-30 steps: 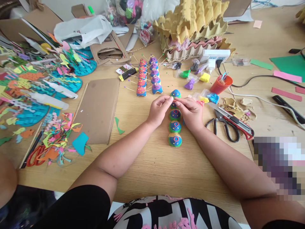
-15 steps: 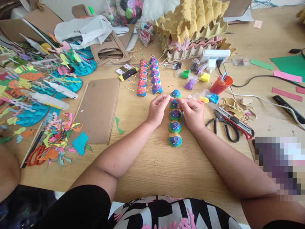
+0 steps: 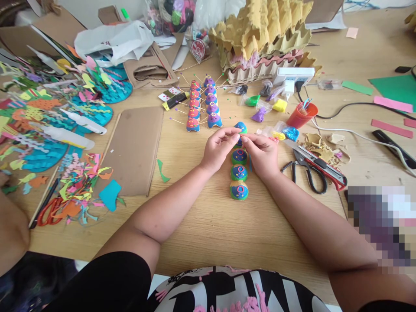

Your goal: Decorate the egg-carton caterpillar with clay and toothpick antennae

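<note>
A column of blue and green painted egg-carton cups [image 3: 239, 172] stands upright on the wooden table, with red rings and small faces on the nearer ones. Above its far end, my left hand [image 3: 220, 149] and my right hand [image 3: 261, 155] meet at the fingertips. Both pinch a tiny reddish strip [image 3: 241, 135] between them, mostly hidden by the fingers. The second cup is partly covered by my hands. Beyond them are a red row [image 3: 194, 106] and a purple row [image 3: 212, 102] of cups with thin sticks poking out.
Black-handled scissors [image 3: 312, 171] and a red cutter [image 3: 336, 177] lie right of my right hand, near an orange cup [image 3: 302, 115]. Cardboard [image 3: 134, 149] and paper scraps [image 3: 76, 186] are at left. Egg trays [image 3: 260, 39] are stacked behind. Another person's arm [image 3: 11, 225] shows at far left.
My fingertips have come closer together over the second cup, and my left fingers now reach further across. The other person's arm at the left edge has shifted slightly.
</note>
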A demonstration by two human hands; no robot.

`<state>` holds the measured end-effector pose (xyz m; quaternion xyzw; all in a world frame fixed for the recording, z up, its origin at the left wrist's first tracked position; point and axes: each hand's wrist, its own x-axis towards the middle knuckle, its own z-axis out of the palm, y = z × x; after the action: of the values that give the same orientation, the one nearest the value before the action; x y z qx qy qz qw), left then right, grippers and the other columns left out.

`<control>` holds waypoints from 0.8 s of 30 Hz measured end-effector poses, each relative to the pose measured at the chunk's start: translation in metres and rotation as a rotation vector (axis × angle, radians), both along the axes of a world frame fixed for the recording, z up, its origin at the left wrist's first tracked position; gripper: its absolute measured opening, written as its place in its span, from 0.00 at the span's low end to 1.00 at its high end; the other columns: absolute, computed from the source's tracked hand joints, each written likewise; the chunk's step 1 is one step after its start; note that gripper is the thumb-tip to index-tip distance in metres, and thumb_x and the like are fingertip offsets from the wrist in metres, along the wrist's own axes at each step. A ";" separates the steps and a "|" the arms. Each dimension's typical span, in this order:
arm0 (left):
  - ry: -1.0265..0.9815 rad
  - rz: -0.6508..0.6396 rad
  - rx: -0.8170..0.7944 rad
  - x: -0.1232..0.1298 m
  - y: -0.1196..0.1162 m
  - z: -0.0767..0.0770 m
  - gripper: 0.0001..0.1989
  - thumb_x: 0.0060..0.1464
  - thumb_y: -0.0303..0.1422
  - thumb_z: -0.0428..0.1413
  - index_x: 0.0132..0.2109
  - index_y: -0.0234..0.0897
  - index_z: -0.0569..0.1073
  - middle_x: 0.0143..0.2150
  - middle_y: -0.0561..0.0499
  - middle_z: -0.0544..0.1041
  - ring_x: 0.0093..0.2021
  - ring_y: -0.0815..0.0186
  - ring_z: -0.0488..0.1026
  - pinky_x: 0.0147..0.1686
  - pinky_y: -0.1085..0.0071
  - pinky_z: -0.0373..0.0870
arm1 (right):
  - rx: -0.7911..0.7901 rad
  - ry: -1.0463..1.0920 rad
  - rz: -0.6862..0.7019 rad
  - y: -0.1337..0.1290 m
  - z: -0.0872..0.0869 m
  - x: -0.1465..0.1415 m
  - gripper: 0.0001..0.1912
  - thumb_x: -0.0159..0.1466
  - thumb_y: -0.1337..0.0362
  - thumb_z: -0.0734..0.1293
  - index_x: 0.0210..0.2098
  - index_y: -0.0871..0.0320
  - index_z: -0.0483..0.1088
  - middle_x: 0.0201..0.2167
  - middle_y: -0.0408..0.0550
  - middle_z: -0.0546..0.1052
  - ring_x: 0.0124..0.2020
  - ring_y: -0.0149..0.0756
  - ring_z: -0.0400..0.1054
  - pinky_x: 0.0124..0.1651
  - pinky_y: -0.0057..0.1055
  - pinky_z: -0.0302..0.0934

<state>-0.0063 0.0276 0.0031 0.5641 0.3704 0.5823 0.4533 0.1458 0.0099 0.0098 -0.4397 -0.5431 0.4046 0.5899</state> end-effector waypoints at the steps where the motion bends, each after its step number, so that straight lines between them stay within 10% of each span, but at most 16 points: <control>1: 0.007 -0.009 -0.001 0.000 -0.001 0.000 0.20 0.57 0.53 0.65 0.46 0.44 0.82 0.45 0.50 0.84 0.44 0.67 0.79 0.50 0.67 0.74 | -0.001 -0.011 0.005 0.000 0.001 0.000 0.18 0.60 0.43 0.76 0.36 0.51 0.86 0.33 0.45 0.86 0.35 0.35 0.77 0.41 0.36 0.72; 24: -0.019 -0.027 0.008 0.001 0.000 -0.001 0.15 0.60 0.48 0.65 0.40 0.41 0.82 0.38 0.53 0.83 0.41 0.69 0.79 0.47 0.71 0.75 | 0.021 -0.066 0.037 -0.002 0.008 -0.001 0.29 0.61 0.36 0.71 0.24 0.56 0.78 0.25 0.43 0.77 0.29 0.30 0.66 0.38 0.32 0.65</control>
<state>-0.0054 0.0275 0.0020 0.5651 0.3561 0.5832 0.4624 0.1450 0.0076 0.0176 -0.4363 -0.5745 0.3950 0.5688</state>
